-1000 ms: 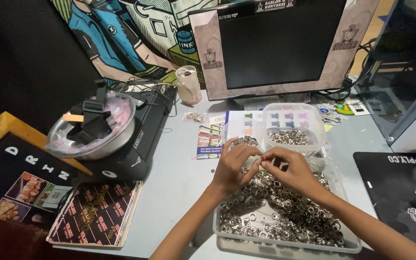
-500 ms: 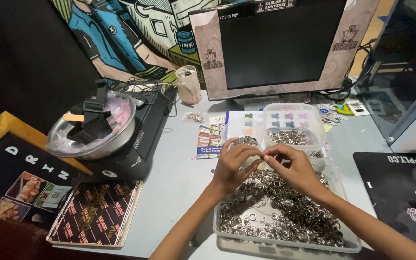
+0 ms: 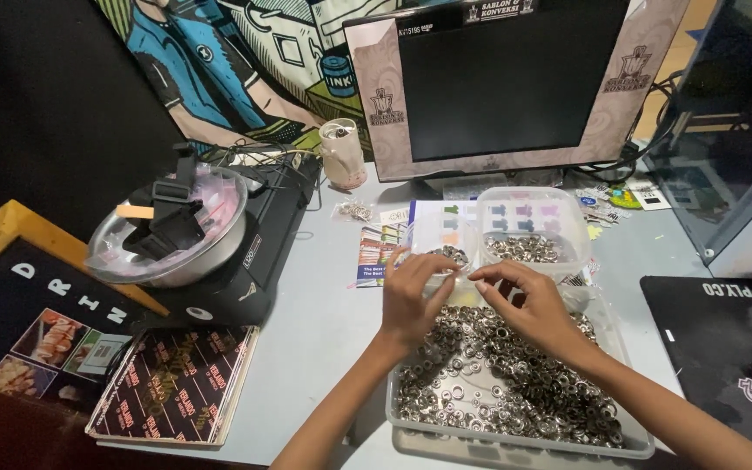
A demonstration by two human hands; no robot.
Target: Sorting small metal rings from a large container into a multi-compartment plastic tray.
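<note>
Clear tray [image 3: 411, 416] of metal rings [image 3: 515, 383] at the surface's [image 3: 315, 331] near edge, its lower rim cut off by the frame. Left hand [image 3: 415, 296] and right hand [image 3: 524, 300] meet above the tray's far end, fingertips nearly touching; fingers narrow, pinched together, but whatever sits between them is too small to make out. Both forearms leave the frame at the bottom. Just beyond the hands, two small clear tubs [image 3: 533, 228] holding more rings, partly hidden by the left fingers. Behind them, a dark monitor [image 3: 506, 78], top cut off. Left, a steel bowl [image 3: 171, 239] on a black machine [image 3: 263, 252].
</note>
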